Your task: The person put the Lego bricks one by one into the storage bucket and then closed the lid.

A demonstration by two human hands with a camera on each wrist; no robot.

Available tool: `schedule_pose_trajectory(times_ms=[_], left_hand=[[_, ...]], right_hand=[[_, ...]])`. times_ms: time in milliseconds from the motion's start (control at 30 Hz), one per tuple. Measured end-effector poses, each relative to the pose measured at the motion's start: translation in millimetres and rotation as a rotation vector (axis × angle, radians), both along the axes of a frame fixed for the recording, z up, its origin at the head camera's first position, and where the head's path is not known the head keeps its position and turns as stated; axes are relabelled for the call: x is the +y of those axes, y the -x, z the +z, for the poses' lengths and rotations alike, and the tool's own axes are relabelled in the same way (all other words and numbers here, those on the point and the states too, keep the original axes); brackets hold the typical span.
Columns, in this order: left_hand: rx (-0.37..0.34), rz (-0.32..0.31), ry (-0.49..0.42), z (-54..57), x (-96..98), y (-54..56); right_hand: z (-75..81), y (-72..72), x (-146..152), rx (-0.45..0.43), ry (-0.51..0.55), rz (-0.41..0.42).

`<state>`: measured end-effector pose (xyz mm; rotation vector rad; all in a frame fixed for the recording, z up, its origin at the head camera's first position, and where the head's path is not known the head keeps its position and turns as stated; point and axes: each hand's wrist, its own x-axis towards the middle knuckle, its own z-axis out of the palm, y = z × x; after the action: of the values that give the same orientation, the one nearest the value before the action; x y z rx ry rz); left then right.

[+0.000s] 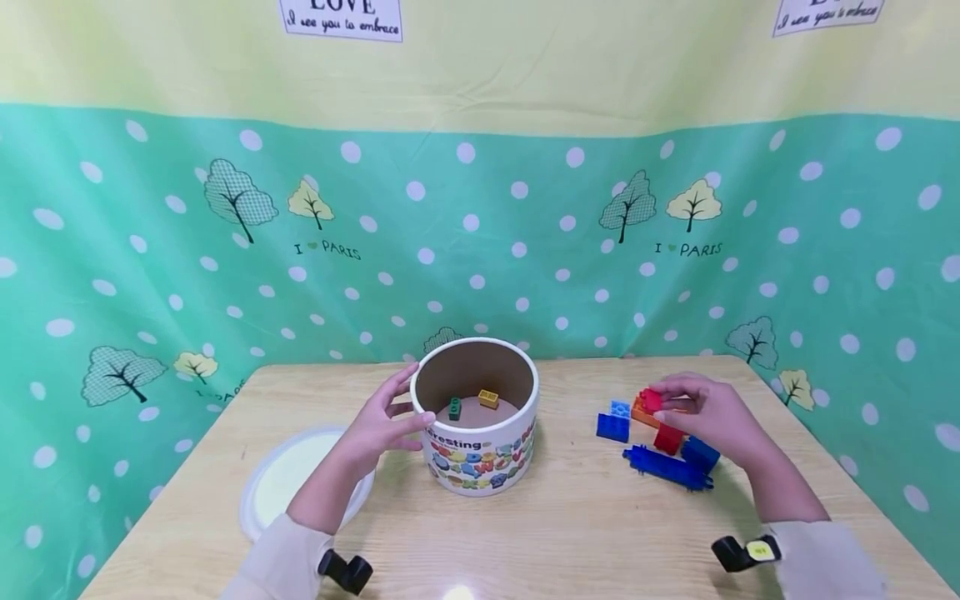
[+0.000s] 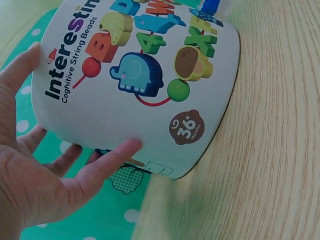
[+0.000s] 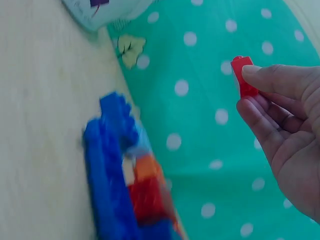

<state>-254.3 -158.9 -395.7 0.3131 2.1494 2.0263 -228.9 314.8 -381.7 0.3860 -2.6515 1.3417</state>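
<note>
A white round bucket [image 1: 480, 462] with printed letters and animals stands lidless at the middle of the table. My left hand [image 1: 384, 423] rests against its left side, fingers spread, the thumb lying on the printed wall in the left wrist view. Inside the bucket lie a green brick [image 1: 454, 408] and a yellow brick [image 1: 488, 399]. At the right, my right hand [image 1: 701, 408] pinches a small red brick [image 3: 243, 75] between thumb and fingers, over the loose bricks. Below that hand are an orange brick [image 3: 145, 167], another red brick [image 1: 668, 438] and a long blue piece [image 1: 667, 467].
Left of the bucket, a white round lid [image 1: 281, 479] lies partly beneath the left forearm. A blue brick [image 1: 613, 428], a light blue brick [image 1: 620, 408] and another blue brick [image 1: 701, 455] lie among the group. A green and yellow curtain [image 1: 480, 208] hangs behind the wooden table [image 1: 555, 533].
</note>
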Motion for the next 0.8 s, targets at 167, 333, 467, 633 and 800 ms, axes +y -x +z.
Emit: schedule_pose_trajectory(times_ms=[167, 333, 467, 633, 800], left_hand=[[-0.005, -0.007, 0.002, 0.2, 0.4, 1.0], [-0.008, -0.021, -0.007, 2.5, 0.6, 2.7], [-0.013, -0.021, -0.006, 5.1, -0.9, 1.5], [-0.008, -0.030, -0.011, 5.8, -0.4, 2.3], [-0.021, -0.021, -0.013, 3.4, -0.6, -0.2]], right_hand=[[19.0, 8.1, -21, 0.029, -0.013, 0.043], [37.8, 17.9, -40, 0.033, 0.003, 0.087], [48.2, 24.7, -54, 0.024, 0.000, 0.115], [59.1, 32.3, -70, 0.012, 0.015, 0.146], [66.4, 37.1, -85, 0.027, -0.002, 0.173]])
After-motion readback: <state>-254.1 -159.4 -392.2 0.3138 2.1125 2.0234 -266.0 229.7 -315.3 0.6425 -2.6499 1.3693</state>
